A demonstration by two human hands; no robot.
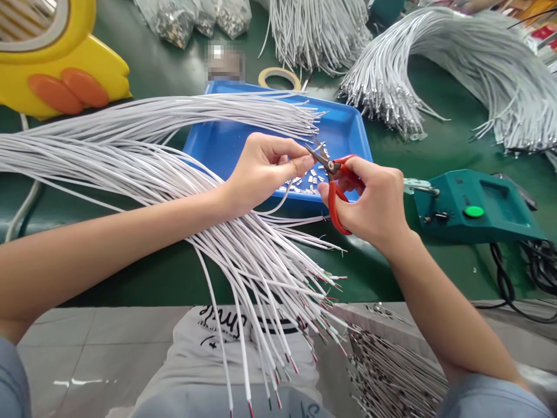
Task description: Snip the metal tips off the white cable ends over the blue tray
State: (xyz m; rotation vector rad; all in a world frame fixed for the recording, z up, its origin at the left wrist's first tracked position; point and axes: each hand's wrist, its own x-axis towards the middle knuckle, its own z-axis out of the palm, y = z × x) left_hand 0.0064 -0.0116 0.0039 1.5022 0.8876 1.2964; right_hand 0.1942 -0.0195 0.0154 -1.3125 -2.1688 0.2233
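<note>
My left hand (272, 171) pinches the end of one white cable (285, 194) between thumb and fingers, over the near side of a blue tray (365, 148). My right hand (369, 194) grips red-handled scissors (337, 206), whose dark blades meet my left fingertips at the cable end. Small light-coloured bits (313, 180) lie in the tray below. Under my left forearm a bundle of white cables (261, 249) fans out over the table edge, with red and green wire tips showing. Another cable bundle (209, 110) rests across the tray's far-left part.
A teal machine with a green button (474, 212) stands at right, black cords beside it. Large cable bundles (452, 52) lie at the back. A tape roll (278, 78), bags of small parts (174, 20) and a yellow duck-shaped object (61, 69) are also on the green table (143, 278).
</note>
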